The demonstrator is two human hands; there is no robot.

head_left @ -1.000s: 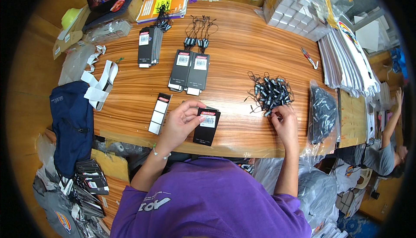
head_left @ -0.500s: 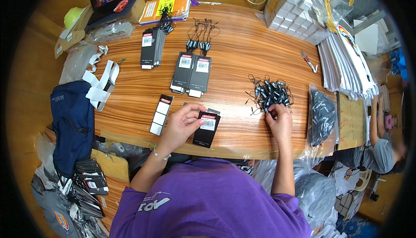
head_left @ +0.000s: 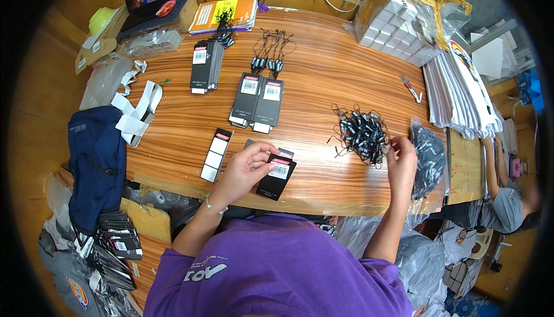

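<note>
My left hand pinches a black hang tag by its upper left edge, near the front of the table. The tag has a red band and a white barcode sticker. Behind it, another card lies mostly hidden. My right hand is at the right edge of a tangled heap of black tag strings, its fingers drawn together; whatever they grip is too small to make out. Left of my left hand lies a black card strip with white squares.
Farther back lie two stacks of strung tags and a thicker tag stack. A bag of black strings, folded white garments, snips and wrapped white boxes line the right. A navy cloth item hangs left.
My right hand has moved right, from the front of the string heap to its right edge. My left hand keeps hold of the tag, nearly in place. The view has shifted slightly.
</note>
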